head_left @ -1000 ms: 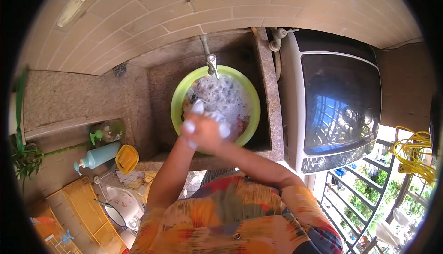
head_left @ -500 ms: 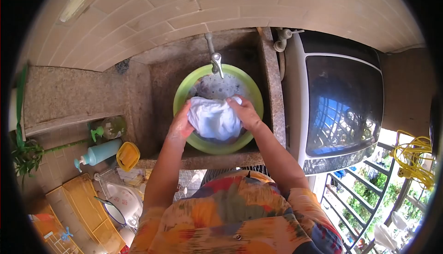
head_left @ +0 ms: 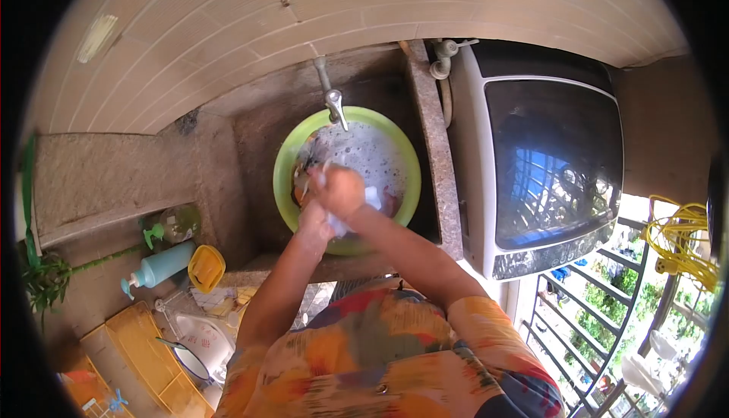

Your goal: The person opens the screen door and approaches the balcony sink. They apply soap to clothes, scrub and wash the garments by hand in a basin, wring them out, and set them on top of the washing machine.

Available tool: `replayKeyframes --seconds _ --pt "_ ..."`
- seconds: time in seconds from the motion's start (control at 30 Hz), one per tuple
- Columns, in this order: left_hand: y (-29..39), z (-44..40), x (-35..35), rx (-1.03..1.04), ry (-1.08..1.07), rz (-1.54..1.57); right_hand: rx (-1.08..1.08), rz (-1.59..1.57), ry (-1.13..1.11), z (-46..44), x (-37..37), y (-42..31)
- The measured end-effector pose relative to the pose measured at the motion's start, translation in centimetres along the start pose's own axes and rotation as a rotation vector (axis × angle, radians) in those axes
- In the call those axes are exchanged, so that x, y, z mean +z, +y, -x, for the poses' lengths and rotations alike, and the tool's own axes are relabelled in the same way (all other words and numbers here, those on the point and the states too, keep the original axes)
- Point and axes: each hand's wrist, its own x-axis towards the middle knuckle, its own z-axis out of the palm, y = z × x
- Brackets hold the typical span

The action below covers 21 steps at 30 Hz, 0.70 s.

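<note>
A green tub [head_left: 413, 167] is the thing to look from. The white cloth [head_left: 372, 196] is bunched up over the tub, above the suds [head_left: 368, 148], with the hands on it. The right hand [head_left: 343, 190] curls in like a fist on top of the cloth. The left hand [head_left: 314, 219] is just under it, close to the near side of the tub. The hands are blurry, so I cannot tell if the left fingers are spread or pinching.

The step in hand looks like rubbing the wet cloth between two hands. I think the next rub calls for a tight hold with both hands, and for turning the cloth so a new part gets rubbed. It should stay low over the tub, so the drips fall in.

A white thing [head_left: 203, 337] left of the tub and nearer the person has red marks, too small to read. I can read no words on the blue bottle [head_left: 168, 264] left of the tub, or on the washer [head_left: 554, 160] right of it.
</note>
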Motion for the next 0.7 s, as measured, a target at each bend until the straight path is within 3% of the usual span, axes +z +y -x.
replayKeyframes --seconds 0.03,0.17,0.2,0.23,0.3,0.37,0.43,0.5,0.6,0.7 --pt "0.0 0.4 0.7 -0.012 0.033 -0.026 0.146 0.006 -0.014 -0.8 -0.6 0.6" --pt "1.4 1.0 1.5 -0.051 -0.019 -0.078 0.011 -0.085 0.085 1.9 4.8 1.1" --pt "1.9 1.2 1.8 -0.061 -0.041 -0.088 0.048 -0.101 0.250 3.1 6.1 -1.2" --pt "2.5 1.5 1.6 -0.066 -0.059 -0.105 -0.212 -0.152 0.155 4.0 5.4 -1.9" --pt "2.4 1.8 2.2 -0.097 -0.064 -0.159 -0.400 -0.017 0.179 3.7 -0.5 -4.0" --pt "2.1 2.4 3.8 -0.135 -0.035 -0.188 -0.064 -0.121 0.026 1.1 0.2 -1.1" --pt "2.5 3.3 6.0 -0.170 -0.013 -0.183 0.151 -0.076 0.170 -1.1 -1.0 1.9" --pt "3.5 4.5 7.0 -0.221 0.049 -0.180 0.211 -0.128 0.136 -1.1 -2.4 2.4" --pt "4.8 2.9 2.1 -0.080 -0.055 -0.232 0.197 -0.130 0.256 -1.1 -2.8 3.9" --pt "7.4 4.0 1.6 0.047 -0.325 -1.236 0.367 -0.394 -0.015 -0.9 -5.1 3.8"
